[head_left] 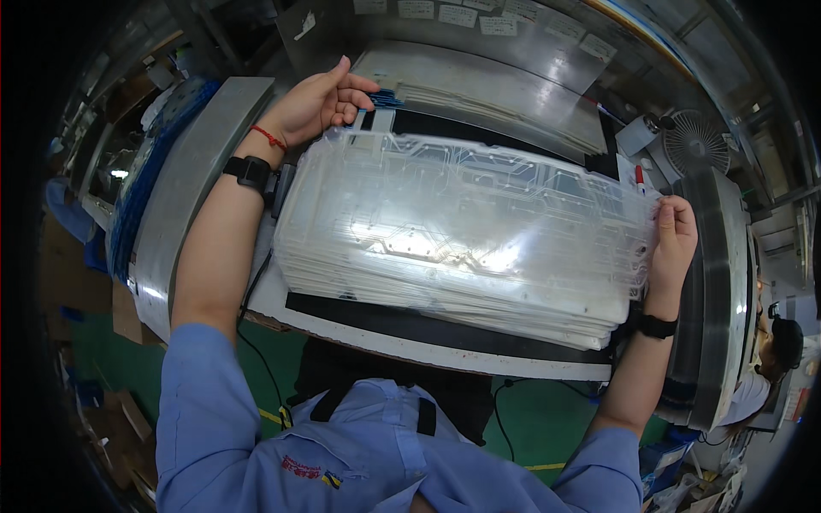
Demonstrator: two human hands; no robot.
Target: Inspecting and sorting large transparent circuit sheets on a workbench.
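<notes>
A stack of clear plastic sheets (453, 299) lies on the table in front of me. The top one, a transparent sheet printed with thin circuit-like lines (505, 201), has its right edge pinched in my right hand (674, 239). Beyond the stack's far left corner is my left hand (329, 101), palm turned inward, its fingers loosely curled and apart with nothing visible in them. Its fingertips are close to some small dark blue pieces (386, 98); I cannot tell whether they touch.
Behind the stack lie flat metal plates (505, 98) below a metal panel with paper labels. A grey fan (695, 144), a white bottle (637, 135) and a red-capped marker (639, 177) are at the far right. Stacked sheets (710, 299) stand right; a person (761, 376) is beyond.
</notes>
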